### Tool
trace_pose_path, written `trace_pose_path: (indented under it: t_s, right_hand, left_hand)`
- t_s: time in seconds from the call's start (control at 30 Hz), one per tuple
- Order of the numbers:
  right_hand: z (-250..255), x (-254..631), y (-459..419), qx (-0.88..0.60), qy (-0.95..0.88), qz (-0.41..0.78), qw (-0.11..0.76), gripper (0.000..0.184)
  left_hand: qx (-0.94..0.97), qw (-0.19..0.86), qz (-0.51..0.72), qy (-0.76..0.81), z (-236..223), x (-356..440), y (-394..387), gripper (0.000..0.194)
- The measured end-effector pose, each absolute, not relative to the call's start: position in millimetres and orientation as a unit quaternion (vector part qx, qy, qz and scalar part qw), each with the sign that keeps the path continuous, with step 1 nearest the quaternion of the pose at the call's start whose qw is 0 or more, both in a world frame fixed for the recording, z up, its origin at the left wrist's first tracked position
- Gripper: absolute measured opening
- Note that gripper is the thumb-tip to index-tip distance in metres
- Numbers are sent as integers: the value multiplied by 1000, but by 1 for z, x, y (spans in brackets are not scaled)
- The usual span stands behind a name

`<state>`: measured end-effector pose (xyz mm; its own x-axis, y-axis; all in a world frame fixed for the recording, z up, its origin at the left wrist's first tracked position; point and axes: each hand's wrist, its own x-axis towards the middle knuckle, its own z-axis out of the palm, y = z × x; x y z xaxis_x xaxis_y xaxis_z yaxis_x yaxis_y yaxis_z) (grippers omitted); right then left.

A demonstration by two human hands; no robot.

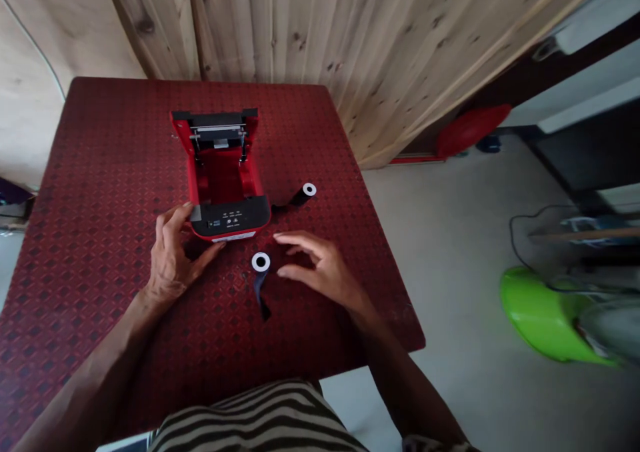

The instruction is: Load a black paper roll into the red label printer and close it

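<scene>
A red and black label printer [230, 215] stands on the table with its lid [220, 122] raised and its red inner bay exposed. My left hand [173, 255] grips its front left corner, fingers along the side and thumb against the front edge. Just in front of the printer is a small roll [261, 262] with a white ring-shaped end, a dark strip [261, 299] trailing from it towards me. My right hand [320, 265] hovers beside that roll, thumb and fingers apart, holding nothing. A second dark roll with a white end [309, 191] lies right of the printer.
The red patterned table [100, 172] meets a wooden plank wall [280, 32] at the back. On the floor to the right are a bright green basin [535, 312] and a dark cable [515, 232]. A red object [473, 129] is by the wall's far end.
</scene>
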<state>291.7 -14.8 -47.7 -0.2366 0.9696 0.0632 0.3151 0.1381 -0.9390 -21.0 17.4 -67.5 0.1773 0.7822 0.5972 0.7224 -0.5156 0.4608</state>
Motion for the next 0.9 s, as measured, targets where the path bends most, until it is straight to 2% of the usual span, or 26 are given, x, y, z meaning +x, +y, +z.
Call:
trace_pose_path:
  t_s: [0.1, 0.17, 0.23, 0.27, 0.43, 0.57, 0.73, 0.8, 0.9]
  right_hand:
    - [-54, 320, 11, -588, -572, 345, 456, 25]
    - [-63, 332, 33, -611, -561, 276, 485, 41]
    - [-74, 336, 55, -600, -589, 267, 470, 59]
    - [-79, 336, 64, -593, -608, 271, 453, 60]
    - [-84, 332, 78, -592, -633, 262, 424, 35]
    - [-30, 340, 54, -536, -639, 340, 436, 34]
    - [68, 318, 45, -357, -824, 334, 287, 36]
    - [82, 289, 61, -340, -870, 260, 244, 32]
    - [75, 239, 93, -350, -907, 156, 174, 26]
  left_hand:
    - [770, 18, 408, 489, -68, -21, 18, 93]
    - [773, 11, 406, 488, -68, -21, 18, 93]
    - [772, 11, 405, 489, -67, -21, 19, 93]
    - [773, 12, 405, 488, -67, -21, 19, 93]
    - [778, 11, 412, 474, -67, -21, 20, 95]
    - [772, 22, 414, 482, -68, -19, 18, 93]
    - [775, 34, 408, 482, -67, -18, 15, 90]
    - [775, 41, 409, 480, -66, -18, 14, 86]
    - [774, 42, 411, 479, -66, -17, 14, 85]
